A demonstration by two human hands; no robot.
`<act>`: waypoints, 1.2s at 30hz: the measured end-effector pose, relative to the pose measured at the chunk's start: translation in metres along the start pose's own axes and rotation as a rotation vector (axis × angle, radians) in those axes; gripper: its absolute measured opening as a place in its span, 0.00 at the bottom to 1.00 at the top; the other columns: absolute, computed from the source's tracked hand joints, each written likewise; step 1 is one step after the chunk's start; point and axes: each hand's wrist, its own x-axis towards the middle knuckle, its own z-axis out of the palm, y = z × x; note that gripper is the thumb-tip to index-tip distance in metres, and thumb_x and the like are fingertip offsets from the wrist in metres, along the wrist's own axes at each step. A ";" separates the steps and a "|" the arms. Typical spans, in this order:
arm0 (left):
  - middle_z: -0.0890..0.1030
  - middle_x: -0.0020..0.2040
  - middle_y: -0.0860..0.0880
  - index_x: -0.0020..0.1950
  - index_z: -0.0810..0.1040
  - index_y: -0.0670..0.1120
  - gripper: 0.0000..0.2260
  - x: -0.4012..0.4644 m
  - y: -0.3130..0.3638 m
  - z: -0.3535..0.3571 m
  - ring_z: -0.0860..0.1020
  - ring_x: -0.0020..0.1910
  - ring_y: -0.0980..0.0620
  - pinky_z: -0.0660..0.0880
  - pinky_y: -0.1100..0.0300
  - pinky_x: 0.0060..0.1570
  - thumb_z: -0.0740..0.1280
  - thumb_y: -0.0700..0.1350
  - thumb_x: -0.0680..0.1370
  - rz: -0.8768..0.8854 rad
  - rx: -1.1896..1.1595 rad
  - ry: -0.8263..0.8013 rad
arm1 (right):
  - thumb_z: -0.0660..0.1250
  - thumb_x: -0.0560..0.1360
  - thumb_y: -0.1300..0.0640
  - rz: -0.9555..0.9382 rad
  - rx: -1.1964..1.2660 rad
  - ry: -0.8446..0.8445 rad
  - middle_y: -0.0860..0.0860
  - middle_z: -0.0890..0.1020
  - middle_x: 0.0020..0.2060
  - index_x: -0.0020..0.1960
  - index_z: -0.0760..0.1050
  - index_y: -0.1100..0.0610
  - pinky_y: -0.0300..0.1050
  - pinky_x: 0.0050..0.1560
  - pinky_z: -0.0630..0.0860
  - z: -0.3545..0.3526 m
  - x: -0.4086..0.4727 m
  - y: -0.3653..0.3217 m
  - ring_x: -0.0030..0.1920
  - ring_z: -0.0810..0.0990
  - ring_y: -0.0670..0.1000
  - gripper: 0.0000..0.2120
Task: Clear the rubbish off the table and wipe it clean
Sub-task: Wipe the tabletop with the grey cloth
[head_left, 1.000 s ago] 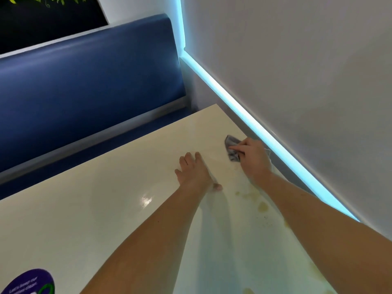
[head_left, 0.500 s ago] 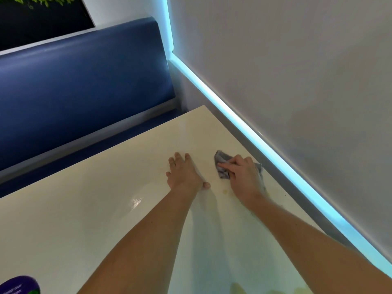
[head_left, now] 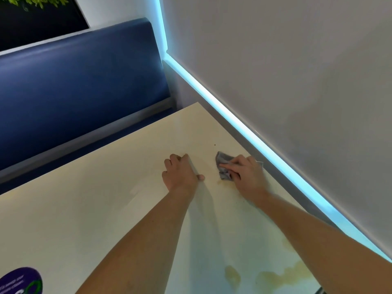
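Observation:
A cream glossy table (head_left: 89,209) fills the lower view. My right hand (head_left: 247,175) presses a small grey cloth (head_left: 222,166) flat on the table near the wall-side edge, fingers closed over it. My left hand (head_left: 181,174) lies palm down on the table just left of the cloth, fingers together, holding nothing. Yellowish liquid stains (head_left: 277,274) spread on the table near my right forearm, and a faint stain sits just under the cloth. A tiny dark speck (head_left: 215,144) lies beyond the cloth.
A blue padded bench back (head_left: 80,85) runs along the table's far side. A grey wall (head_left: 297,81) with a glowing blue light strip (head_left: 244,128) borders the right edge. A purple round sticker (head_left: 21,281) sits at the lower left corner.
My right hand has slid the cloth toward me and leftward along the wall side, over the stained patch. My left hand stays flat on the table; the view has shifted.

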 end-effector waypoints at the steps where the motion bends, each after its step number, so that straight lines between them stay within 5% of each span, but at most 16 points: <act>1: 0.66 0.64 0.47 0.65 0.68 0.51 0.26 -0.003 0.000 0.000 0.64 0.63 0.46 0.66 0.55 0.45 0.70 0.59 0.72 0.008 -0.002 0.005 | 0.66 0.77 0.57 0.046 -0.024 0.027 0.45 0.78 0.52 0.58 0.82 0.44 0.51 0.53 0.73 -0.004 0.004 0.007 0.52 0.73 0.52 0.13; 5: 0.64 0.68 0.49 0.69 0.66 0.52 0.24 -0.013 -0.005 0.004 0.62 0.67 0.47 0.68 0.54 0.48 0.65 0.58 0.76 0.078 -0.050 -0.013 | 0.63 0.79 0.55 0.293 -0.030 0.072 0.45 0.77 0.54 0.60 0.80 0.44 0.49 0.53 0.70 -0.005 -0.001 -0.001 0.55 0.71 0.53 0.13; 8: 0.61 0.73 0.48 0.72 0.64 0.51 0.23 -0.014 -0.010 0.002 0.59 0.71 0.46 0.69 0.50 0.59 0.62 0.56 0.79 0.127 -0.076 -0.048 | 0.65 0.77 0.57 0.149 0.005 0.065 0.45 0.77 0.53 0.58 0.81 0.44 0.51 0.52 0.69 0.008 -0.030 -0.025 0.53 0.72 0.55 0.14; 11: 0.51 0.79 0.47 0.78 0.57 0.49 0.26 -0.017 -0.011 0.002 0.50 0.78 0.45 0.60 0.48 0.71 0.58 0.56 0.82 0.166 -0.082 -0.156 | 0.65 0.76 0.55 0.038 0.008 -0.028 0.42 0.77 0.55 0.59 0.80 0.40 0.50 0.54 0.68 0.004 -0.035 -0.011 0.54 0.71 0.52 0.15; 13: 0.45 0.80 0.46 0.79 0.53 0.47 0.31 -0.021 -0.015 0.002 0.44 0.79 0.45 0.54 0.47 0.75 0.58 0.58 0.81 0.208 -0.060 -0.216 | 0.61 0.76 0.48 0.142 0.031 -0.013 0.39 0.76 0.55 0.55 0.79 0.34 0.51 0.54 0.71 -0.003 -0.025 0.005 0.54 0.73 0.49 0.13; 16: 0.44 0.80 0.45 0.79 0.50 0.47 0.45 -0.028 -0.022 0.001 0.44 0.78 0.43 0.54 0.44 0.74 0.66 0.67 0.73 0.272 0.007 -0.274 | 0.57 0.77 0.43 0.432 0.194 0.115 0.39 0.75 0.55 0.51 0.79 0.36 0.50 0.58 0.71 -0.009 -0.015 -0.001 0.57 0.72 0.48 0.12; 20: 0.41 0.80 0.46 0.80 0.43 0.48 0.56 -0.043 -0.028 0.001 0.43 0.78 0.44 0.53 0.43 0.75 0.74 0.66 0.66 0.293 0.093 -0.311 | 0.60 0.80 0.49 0.201 0.124 -0.070 0.39 0.73 0.60 0.59 0.79 0.39 0.46 0.60 0.60 0.009 -0.036 -0.046 0.61 0.66 0.49 0.12; 24: 0.46 0.79 0.47 0.79 0.47 0.49 0.54 -0.041 -0.028 0.001 0.47 0.77 0.44 0.58 0.44 0.73 0.75 0.65 0.65 0.292 0.115 -0.287 | 0.60 0.81 0.48 -0.009 -0.011 -0.107 0.41 0.72 0.65 0.66 0.74 0.37 0.44 0.59 0.58 0.005 -0.044 -0.030 0.62 0.67 0.51 0.15; 29: 0.64 0.69 0.49 0.72 0.64 0.51 0.34 -0.032 -0.026 -0.012 0.60 0.69 0.46 0.70 0.47 0.61 0.72 0.60 0.71 0.252 0.054 -0.208 | 0.55 0.82 0.48 0.255 -0.221 -0.036 0.47 0.68 0.69 0.73 0.68 0.41 0.50 0.64 0.63 -0.002 -0.020 -0.027 0.65 0.66 0.55 0.19; 33: 0.65 0.67 0.50 0.72 0.64 0.52 0.36 -0.030 -0.022 -0.009 0.62 0.68 0.47 0.69 0.51 0.54 0.76 0.56 0.69 0.183 0.076 -0.154 | 0.52 0.77 0.50 -0.040 -0.061 -0.106 0.49 0.75 0.65 0.67 0.76 0.46 0.52 0.61 0.71 0.015 -0.024 -0.048 0.62 0.72 0.57 0.22; 36: 0.62 0.68 0.49 0.73 0.60 0.49 0.42 -0.026 -0.016 -0.008 0.61 0.68 0.46 0.68 0.51 0.51 0.78 0.56 0.66 0.093 0.064 -0.155 | 0.46 0.77 0.49 -0.207 -0.127 -0.225 0.50 0.70 0.72 0.71 0.72 0.47 0.54 0.69 0.66 0.022 0.011 -0.021 0.69 0.69 0.55 0.26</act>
